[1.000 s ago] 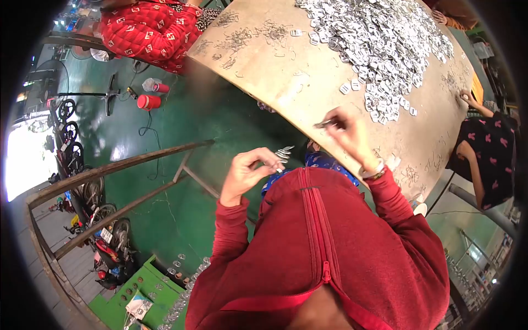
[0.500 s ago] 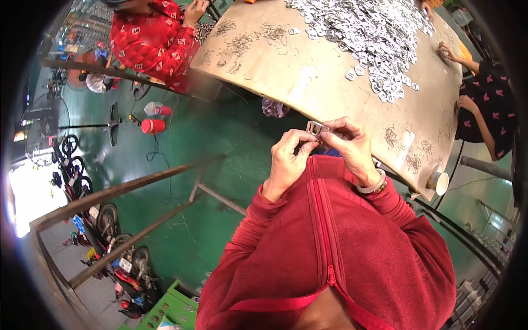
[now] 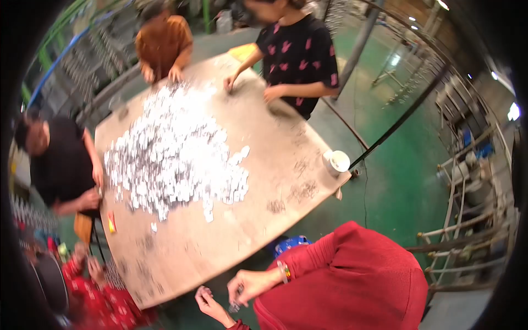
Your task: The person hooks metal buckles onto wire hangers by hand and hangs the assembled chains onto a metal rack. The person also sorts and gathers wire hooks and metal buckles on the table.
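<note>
At the lower middle, my right hand (image 3: 250, 286), with a bracelet at its wrist, has its fingers closed on small metal pieces (image 3: 235, 307), blurred by motion. My left hand (image 3: 212, 305) is just left of it, apart from those pieces, beside the table's near edge. Its fingers are curled together, and whatever they may hold is too small and blurred to make out. Beyond my hands, a large heap of shiny metal pieces (image 3: 176, 148) lies on the brown-covered table (image 3: 242, 225). Small dark wire-like bits (image 3: 302, 191) lie in clusters near its edges.
A white cup (image 3: 337, 161) stands at the table's right corner. Around the table are a person in black and pink (image 3: 297, 55), one in brown (image 3: 165, 47), one in black (image 3: 63, 159) and one in red (image 3: 104, 302). Metal racks (image 3: 462, 214) stand at right.
The view has swung right and up, bringing the whole table and more people into sight. My hands now appear lower and farther left, and have moved apart; the metal pieces stay in my right hand.
</note>
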Tool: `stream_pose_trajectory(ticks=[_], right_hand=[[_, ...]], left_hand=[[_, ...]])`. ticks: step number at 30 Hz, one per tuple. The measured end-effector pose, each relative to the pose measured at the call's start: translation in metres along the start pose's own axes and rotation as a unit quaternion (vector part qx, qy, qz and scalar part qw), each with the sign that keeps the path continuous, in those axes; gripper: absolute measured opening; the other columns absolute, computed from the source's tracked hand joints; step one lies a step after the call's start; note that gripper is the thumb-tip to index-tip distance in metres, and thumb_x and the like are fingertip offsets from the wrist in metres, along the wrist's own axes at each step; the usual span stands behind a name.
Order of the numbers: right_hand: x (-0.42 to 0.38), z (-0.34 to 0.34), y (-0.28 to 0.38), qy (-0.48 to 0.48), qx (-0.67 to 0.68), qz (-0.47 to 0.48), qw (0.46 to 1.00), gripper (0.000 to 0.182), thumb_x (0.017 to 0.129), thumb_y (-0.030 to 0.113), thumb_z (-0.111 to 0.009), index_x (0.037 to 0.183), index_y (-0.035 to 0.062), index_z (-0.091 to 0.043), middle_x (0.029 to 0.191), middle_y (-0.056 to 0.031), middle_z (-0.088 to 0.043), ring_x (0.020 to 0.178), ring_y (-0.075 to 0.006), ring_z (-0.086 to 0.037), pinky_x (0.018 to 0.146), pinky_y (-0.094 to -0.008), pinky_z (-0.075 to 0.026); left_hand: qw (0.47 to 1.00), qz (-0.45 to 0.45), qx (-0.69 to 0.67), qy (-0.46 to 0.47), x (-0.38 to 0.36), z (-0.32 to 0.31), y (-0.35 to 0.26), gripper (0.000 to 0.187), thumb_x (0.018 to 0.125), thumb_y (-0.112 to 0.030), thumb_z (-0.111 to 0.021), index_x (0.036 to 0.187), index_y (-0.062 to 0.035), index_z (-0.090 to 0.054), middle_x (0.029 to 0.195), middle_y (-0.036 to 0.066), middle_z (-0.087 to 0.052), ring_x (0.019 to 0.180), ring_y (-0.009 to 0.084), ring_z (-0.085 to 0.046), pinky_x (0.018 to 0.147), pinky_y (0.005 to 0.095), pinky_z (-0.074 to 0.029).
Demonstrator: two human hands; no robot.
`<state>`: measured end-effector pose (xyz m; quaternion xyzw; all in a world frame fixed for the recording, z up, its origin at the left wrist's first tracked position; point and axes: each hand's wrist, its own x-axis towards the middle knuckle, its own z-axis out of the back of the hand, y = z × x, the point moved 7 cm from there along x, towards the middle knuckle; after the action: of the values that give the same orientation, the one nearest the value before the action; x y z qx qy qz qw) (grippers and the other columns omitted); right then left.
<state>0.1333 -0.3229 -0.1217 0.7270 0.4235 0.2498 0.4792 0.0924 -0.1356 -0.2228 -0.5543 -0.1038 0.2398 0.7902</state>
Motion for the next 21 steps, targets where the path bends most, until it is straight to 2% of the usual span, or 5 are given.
stream_pose_trajectory(ticks=[1, 4, 7, 14, 21], right_hand=[[0.002, 0.002, -0.006, 0.01, -0.022, -0.01, 1.0, 0.014, 0.075, 0.001, -0.062, 0.088, -0.0046, -0.064, 0.079, -0.0099, -0.064, 0.064, -0.0133, -0.063, 0.057, -0.0264, -0.051], [-0.001, 0.002, 0.003, 0.06, -0.07, -0.023, 0.996, 0.015, 0.075, 0.002, -0.061, 0.087, -0.0045, -0.064, 0.078, -0.0097, -0.064, 0.061, -0.0133, -0.062, 0.055, -0.0253, -0.051], [-0.005, 0.012, 0.01, 0.091, -0.087, -0.023, 0.992, 0.015, 0.075, 0.002, -0.061, 0.088, -0.0044, -0.064, 0.078, -0.0098, -0.065, 0.06, -0.0133, -0.062, 0.054, -0.025, -0.051], [-0.004, 0.025, 0.029, 0.118, -0.068, -0.019, 0.991, 0.016, 0.074, 0.002, -0.061, 0.088, -0.0046, -0.064, 0.077, -0.0094, -0.065, 0.059, -0.0128, -0.061, 0.054, -0.0246, -0.051], [-0.017, 0.027, 0.039, 0.121, -0.077, 0.039, 0.989, 0.014, 0.074, 0.002, -0.061, 0.086, -0.0048, -0.065, 0.073, -0.0091, -0.065, 0.058, -0.0129, -0.061, 0.052, -0.0244, -0.05]], left_hand=[[1.0, 0.02, 0.012, -0.008, 0.025, -0.018, 0.017, 0.024, 0.09, -0.016, -0.05, 0.092, 0.0044, -0.062, 0.084, 0.011, -0.064, 0.075, 0.0177, -0.06, 0.067, 0.0294, -0.047], [0.963, -0.124, 0.235, 0.046, 0.073, -0.075, 0.013, 0.021, 0.084, -0.017, -0.058, 0.086, 0.004, -0.062, 0.082, 0.019, -0.059, 0.078, 0.0338, -0.055, 0.07, 0.0414, -0.043], [0.929, -0.104, 0.354, 0.034, 0.098, -0.101, 0.025, 0.019, 0.078, -0.015, -0.064, 0.083, 0.0028, -0.061, 0.081, 0.018, -0.057, 0.082, 0.0365, -0.052, 0.074, 0.0446, -0.04], [0.914, -0.161, 0.372, 0.017, 0.104, -0.105, 0.039, 0.017, 0.074, -0.012, -0.067, 0.08, 0.0024, -0.06, 0.082, 0.017, -0.057, 0.081, 0.0349, -0.054, 0.073, 0.0442, -0.041], [0.927, -0.128, 0.351, 0.036, 0.111, -0.116, 0.02, 0.023, 0.076, -0.011, -0.066, 0.087, 0.0028, -0.051, 0.088, 0.019, -0.056, 0.082, 0.0366, -0.053, 0.072, 0.0444, -0.041]])
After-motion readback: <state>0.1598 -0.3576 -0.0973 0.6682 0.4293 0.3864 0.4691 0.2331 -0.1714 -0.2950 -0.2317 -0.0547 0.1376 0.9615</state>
